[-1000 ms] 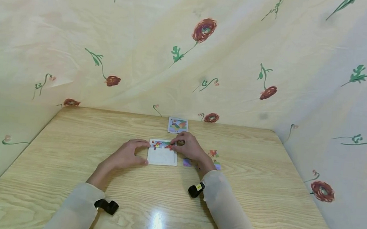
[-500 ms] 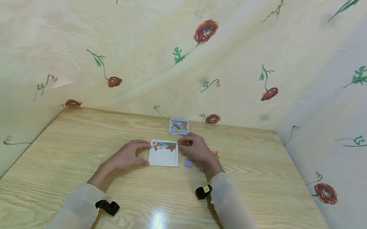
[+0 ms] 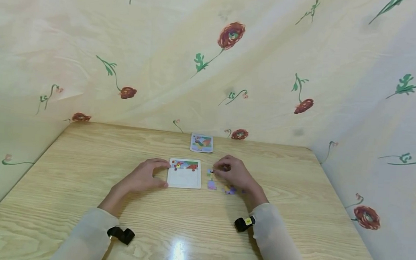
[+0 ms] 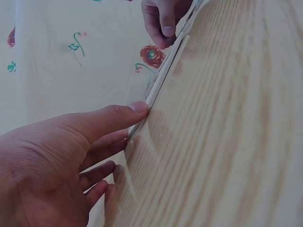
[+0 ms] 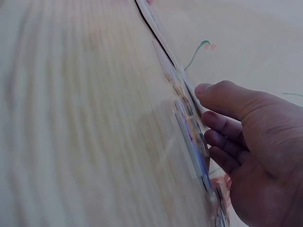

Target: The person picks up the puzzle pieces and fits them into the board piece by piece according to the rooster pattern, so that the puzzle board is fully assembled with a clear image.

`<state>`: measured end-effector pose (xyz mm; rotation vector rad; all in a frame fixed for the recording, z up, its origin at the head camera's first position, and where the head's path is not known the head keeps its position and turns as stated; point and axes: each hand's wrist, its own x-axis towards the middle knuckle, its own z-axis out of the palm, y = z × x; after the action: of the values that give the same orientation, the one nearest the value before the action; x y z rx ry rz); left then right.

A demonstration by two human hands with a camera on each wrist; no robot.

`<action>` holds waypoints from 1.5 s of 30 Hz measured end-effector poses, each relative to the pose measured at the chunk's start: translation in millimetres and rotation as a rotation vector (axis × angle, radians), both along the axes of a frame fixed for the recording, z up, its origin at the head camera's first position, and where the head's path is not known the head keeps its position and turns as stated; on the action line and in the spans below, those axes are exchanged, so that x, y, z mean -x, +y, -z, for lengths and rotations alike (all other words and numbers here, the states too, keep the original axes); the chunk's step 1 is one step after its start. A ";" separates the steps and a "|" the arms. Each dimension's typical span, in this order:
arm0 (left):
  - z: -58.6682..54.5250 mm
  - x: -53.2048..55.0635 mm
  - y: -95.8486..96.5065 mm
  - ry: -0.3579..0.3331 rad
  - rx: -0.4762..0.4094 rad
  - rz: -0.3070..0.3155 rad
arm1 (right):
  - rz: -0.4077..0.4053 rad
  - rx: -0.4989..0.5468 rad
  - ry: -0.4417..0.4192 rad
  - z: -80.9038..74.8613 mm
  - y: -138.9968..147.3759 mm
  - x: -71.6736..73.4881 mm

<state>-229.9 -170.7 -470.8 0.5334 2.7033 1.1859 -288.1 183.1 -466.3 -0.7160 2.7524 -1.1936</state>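
Observation:
A white-framed jigsaw puzzle board (image 3: 184,179) lies on the table, its top row filled with colourful pieces and its lower part bare white. At its left edge my left hand (image 3: 149,176) holds the board, thumb at the near corner and fingers at the far one; the left wrist view shows the thumb (image 4: 138,107) on the rim. To the right, my right hand (image 3: 235,173) is over the loose puzzle pieces, fingertips right at a small piece (image 3: 210,172). In the right wrist view, thumb and fingers stand apart with nothing seen between them.
Behind the board lies a square picture card (image 3: 202,143). Loose pieces, among them a purple one (image 3: 211,185) and a purple-yellow one (image 3: 230,190), lie right of the board. The wooden table (image 3: 172,220) meets a flowered cloth (image 3: 162,62) at its back.
My right hand has left the top row of the board and moved right to the loose pieces. A red piece at the row's right end is now uncovered. The left hand stays put.

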 end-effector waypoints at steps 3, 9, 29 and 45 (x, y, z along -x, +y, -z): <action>0.2 0.2 0.2 -0.003 0.002 -0.002 | -0.012 -0.002 0.003 -0.5 2.5 -1.9; 1.3 0.9 0.1 -0.002 0.000 -0.005 | -0.023 -0.005 -0.046 1.0 3.8 -2.4; 2.2 -0.9 -2.8 0.008 -0.002 0.011 | -0.004 -0.008 -0.041 7.0 4.7 -4.3; 3.1 -2.1 -2.4 0.011 0.002 0.003 | -0.050 -0.008 0.037 1.7 -23.5 -7.0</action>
<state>-227.8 -173.1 -473.9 0.5444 2.7119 1.1824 -281.1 159.6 -468.0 -0.8099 2.7500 -1.1702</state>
